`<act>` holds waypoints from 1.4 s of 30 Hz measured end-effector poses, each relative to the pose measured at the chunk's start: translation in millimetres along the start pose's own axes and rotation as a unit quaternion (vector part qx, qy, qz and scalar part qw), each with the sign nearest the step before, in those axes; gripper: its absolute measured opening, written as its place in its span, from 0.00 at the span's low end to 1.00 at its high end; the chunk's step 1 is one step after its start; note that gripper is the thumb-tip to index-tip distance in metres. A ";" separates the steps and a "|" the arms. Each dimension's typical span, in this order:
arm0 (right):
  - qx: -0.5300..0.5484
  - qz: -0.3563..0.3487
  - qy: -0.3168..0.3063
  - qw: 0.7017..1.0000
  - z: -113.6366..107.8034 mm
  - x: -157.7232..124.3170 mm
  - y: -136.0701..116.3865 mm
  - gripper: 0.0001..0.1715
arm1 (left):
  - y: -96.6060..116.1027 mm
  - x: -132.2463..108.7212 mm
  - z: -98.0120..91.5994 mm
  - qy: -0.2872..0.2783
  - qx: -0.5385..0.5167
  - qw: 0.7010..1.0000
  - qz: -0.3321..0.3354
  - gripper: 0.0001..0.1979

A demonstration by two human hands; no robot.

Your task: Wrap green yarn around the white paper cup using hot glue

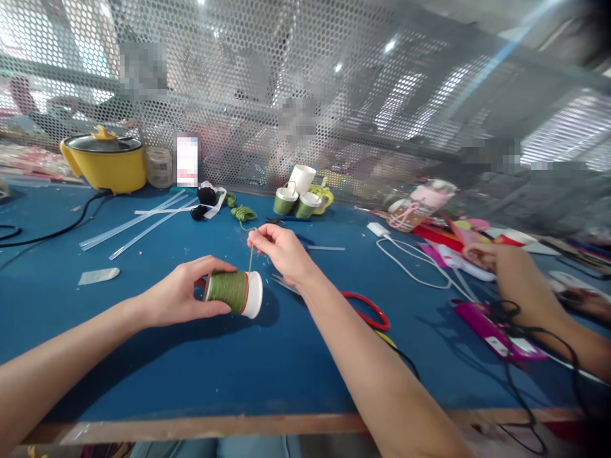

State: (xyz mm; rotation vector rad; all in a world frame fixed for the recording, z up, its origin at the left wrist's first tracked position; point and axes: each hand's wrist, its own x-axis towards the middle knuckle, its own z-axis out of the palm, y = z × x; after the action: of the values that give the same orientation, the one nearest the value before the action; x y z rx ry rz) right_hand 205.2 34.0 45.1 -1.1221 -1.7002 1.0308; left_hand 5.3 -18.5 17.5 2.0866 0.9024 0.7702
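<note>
My left hand (pixel 184 292) is closed around a white paper cup (pixel 255 295) lying on its side just above the table. Green cord (pixel 228 291) is wound over most of the cup, with a thin red line near its rim. Between thumb and fingertips, my right hand (pixel 281 251) pinches a strand of the same green cord (pixel 251 257), drawn up from the cup. The strand runs on to a small green bundle (pixel 244 214) behind. Under my right forearm lie scissors with red handles (pixel 370 310), partly hidden.
Green-wrapped cups (pixel 285 201) and a white cup (pixel 301 179) stand at the back. A yellow electric pot (pixel 107 168) and clear glue sticks (pixel 138 219) are on the left. To the right are a purple power strip (pixel 496 331), cables and another person's arm (pixel 529 292).
</note>
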 end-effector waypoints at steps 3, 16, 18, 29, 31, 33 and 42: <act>-0.014 -0.005 -0.003 1.000 1.3 -0.2 1.7 0.13 | 1.1 -0.1 -0.6 -0.005 0.020 1.000 0.021 0.21; -0.053 0.038 -0.066 0.996 2.7 -4.9 4.1 0.11 | 1.6 -1.5 -2.8 0.010 0.091 0.981 0.170 0.21; -0.053 0.047 -0.075 0.995 2.7 -5.9 2.8 0.11 | 1.5 -1.8 -2.5 0.014 0.095 0.980 0.176 0.21; -0.069 0.074 -0.095 0.990 2.5 -8.7 -3.5 0.13 | -0.8 -3.9 -1.8 0.025 0.129 0.972 0.194 0.21; -0.076 0.080 -0.096 0.989 2.4 -9.5 -5.2 0.14 | -1.1 -3.7 -1.8 0.028 0.133 0.971 0.197 0.21; -0.082 0.086 -0.097 0.988 2.2 -10.3 -6.4 0.14 | -1.2 -3.5 -1.7 0.031 0.136 0.969 0.202 0.21; -0.078 0.084 -0.104 0.988 2.8 -9.9 -4.4 0.17 | -0.1 -4.0 -2.0 0.033 0.161 0.963 0.215 0.20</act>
State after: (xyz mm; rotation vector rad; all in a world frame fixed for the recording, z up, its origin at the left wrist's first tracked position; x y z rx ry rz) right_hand 203.9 22.9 46.4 -1.3143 -1.9036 1.1697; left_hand 1.5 -20.9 17.7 2.6078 0.6425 0.9690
